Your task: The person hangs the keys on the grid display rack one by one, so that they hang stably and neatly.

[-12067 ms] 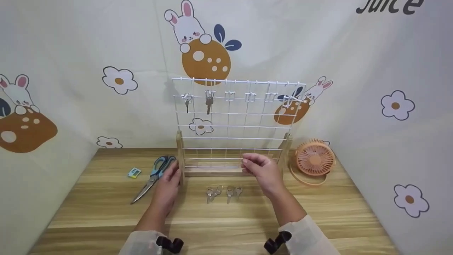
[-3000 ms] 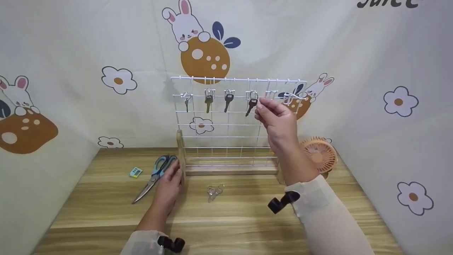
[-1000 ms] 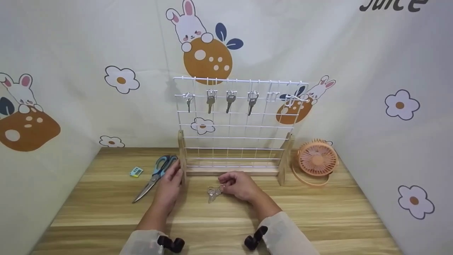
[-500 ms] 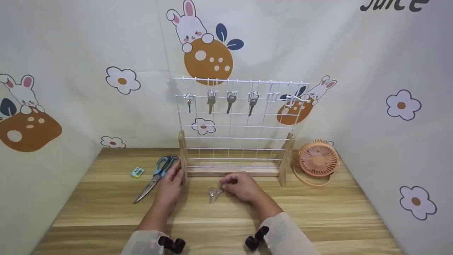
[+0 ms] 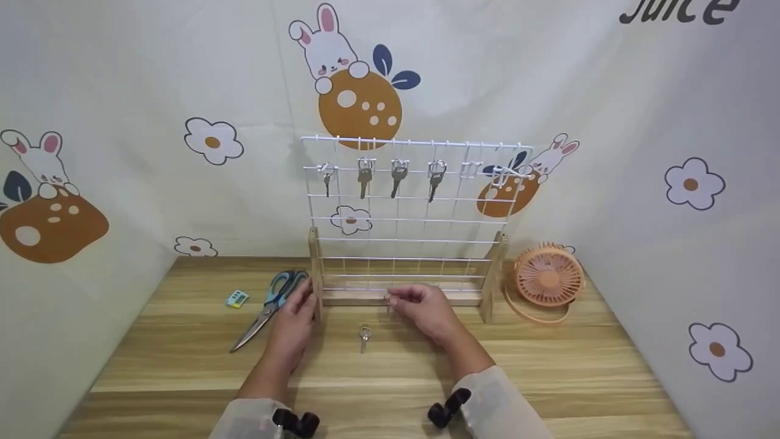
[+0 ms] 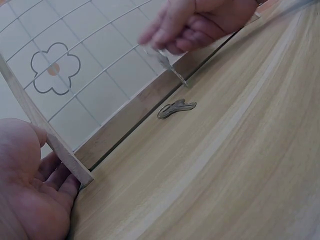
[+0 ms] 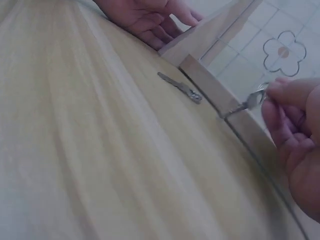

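Observation:
In the head view my right hand [image 5: 426,311] pinches a silver key [image 5: 389,303] by its ring, low in front of the wire grid rack [image 5: 402,240]. That key hangs tip-down from the fingertips in the right wrist view. A second key with a ring [image 5: 364,334] lies flat on the table, left of the right hand. My left hand [image 5: 292,326] holds the rack's left wooden leg [image 6: 60,147], thumb and fingers against it. Along the top of the rack, several keys hang on white hooks, among them a dark key [image 5: 436,177]. Further right a white hook [image 5: 471,169] bears no key.
Scissors with blue and black handles [image 5: 268,311] lie beside the left hand. A small blue-and-white item [image 5: 237,298] is further left. An orange fan [image 5: 548,277] stands right of the rack. Patterned cloth [image 5: 134,183] surrounds the wooden table.
Since 12 seconds ago, two more keys hang on the rack. In the last second the right hand has picked up one of the two table keys and lifted it. The left hand stays put.

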The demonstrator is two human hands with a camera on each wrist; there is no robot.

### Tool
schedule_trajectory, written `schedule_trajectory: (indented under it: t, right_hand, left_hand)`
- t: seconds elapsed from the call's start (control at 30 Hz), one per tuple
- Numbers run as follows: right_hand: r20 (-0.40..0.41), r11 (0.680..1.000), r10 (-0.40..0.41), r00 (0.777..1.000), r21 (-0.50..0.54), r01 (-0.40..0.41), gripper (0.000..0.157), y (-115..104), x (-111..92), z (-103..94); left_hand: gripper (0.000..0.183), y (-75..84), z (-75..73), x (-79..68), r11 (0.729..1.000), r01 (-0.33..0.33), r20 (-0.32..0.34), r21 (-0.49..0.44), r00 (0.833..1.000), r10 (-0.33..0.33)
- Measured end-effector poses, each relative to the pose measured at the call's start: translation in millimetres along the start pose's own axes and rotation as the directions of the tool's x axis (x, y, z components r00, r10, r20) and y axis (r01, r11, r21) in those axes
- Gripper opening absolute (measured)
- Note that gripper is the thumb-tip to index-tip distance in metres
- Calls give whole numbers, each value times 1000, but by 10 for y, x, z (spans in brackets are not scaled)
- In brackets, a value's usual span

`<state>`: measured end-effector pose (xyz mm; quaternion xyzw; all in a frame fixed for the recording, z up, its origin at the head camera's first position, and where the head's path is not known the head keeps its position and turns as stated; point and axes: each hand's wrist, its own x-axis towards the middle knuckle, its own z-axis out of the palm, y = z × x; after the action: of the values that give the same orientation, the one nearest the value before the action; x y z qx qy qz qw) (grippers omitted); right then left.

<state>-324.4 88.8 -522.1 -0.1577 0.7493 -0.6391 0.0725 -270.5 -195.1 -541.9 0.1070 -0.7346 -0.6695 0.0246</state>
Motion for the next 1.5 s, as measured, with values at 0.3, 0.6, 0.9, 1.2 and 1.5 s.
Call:
schedule_trajectory:
  t: [0.3, 0.6, 0.9, 1.2, 1.5]
  right_hand:
    - [-187, 938, -78, 979, 319, 136, 21, -661, -134, -167]
    - [-322, 925, -170, 931, 274, 264, 26, -1221, -225, -497]
    - [-427, 861, -273, 862, 291, 417, 28, -1810, -226, -803]
    - [-493, 853, -277, 825, 270, 448, 34, -2036, -119, -885]
    - [-546, 855, -241, 803, 272, 442, 27, -2093, -83, -856]
  left_hand:
    - [53, 4, 12, 7, 1000, -1, 1, -13, 1000, 1]
    - [53, 10, 8, -5, 1000, 14, -14, 19, 1000, -14]
    - [54, 6, 5, 1, 1000, -16, 13, -12, 1000, 16]
    - [54, 5, 4, 0, 1000, 7, 9, -16, 1000, -7]
    - [53, -4, 3, 9, 1000, -1, 16, -6, 1000, 1]
